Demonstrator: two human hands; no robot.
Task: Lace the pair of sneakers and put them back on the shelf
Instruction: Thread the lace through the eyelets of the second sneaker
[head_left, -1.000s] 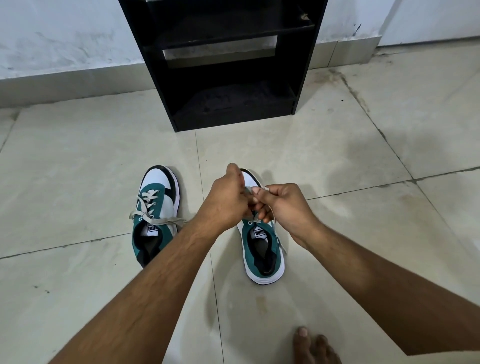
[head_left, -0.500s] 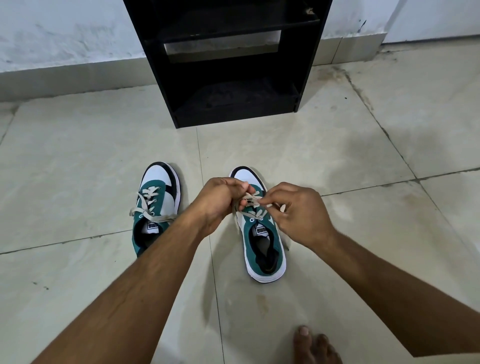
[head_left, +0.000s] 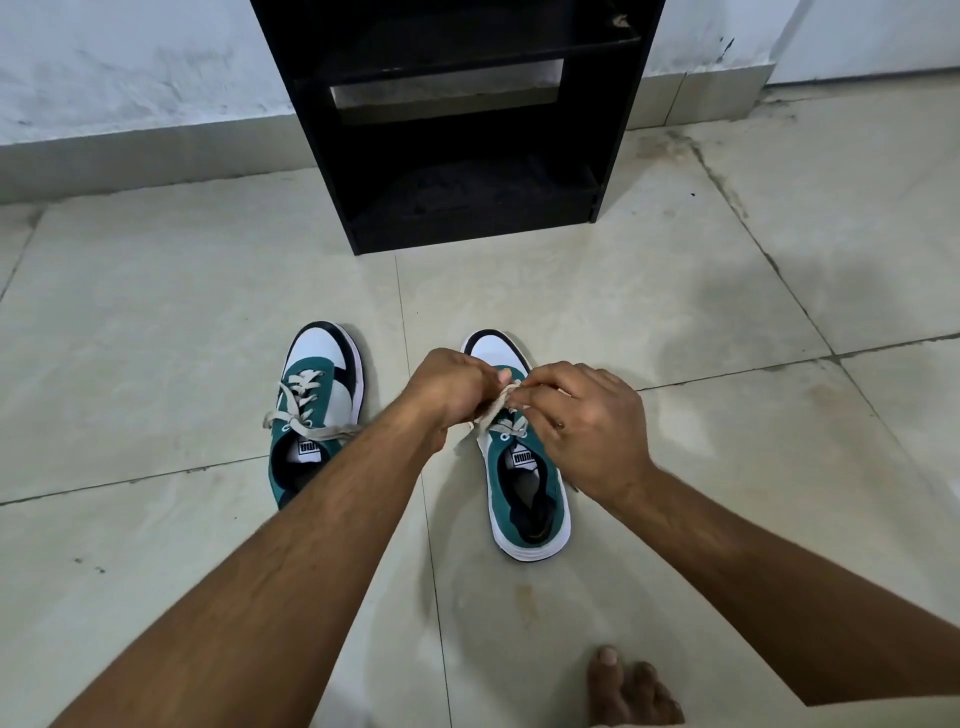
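Note:
Two green, white and black sneakers stand side by side on the tiled floor, toes pointing at the shelf. The left sneaker (head_left: 317, 410) has its cream lace threaded, with both ends lying loose across the tongue. Both my hands work over the lace area of the right sneaker (head_left: 530, 493). My left hand (head_left: 452, 389) and my right hand (head_left: 582, 415) each pinch the cream lace (head_left: 493, 408) between them. The hands hide the sneaker's front eyelets.
A black open shelf unit (head_left: 467, 130) stands against the white wall, straight ahead of the sneakers, its lower shelves bare. Pale floor tiles with dark grout lines surround the shoes. My bare toes (head_left: 623, 686) show at the bottom edge.
Both hands have dropped from above the right sneaker to its lace area and have drawn close together on the lace. The camera has tilted slightly, so the shelf sits lower in view.

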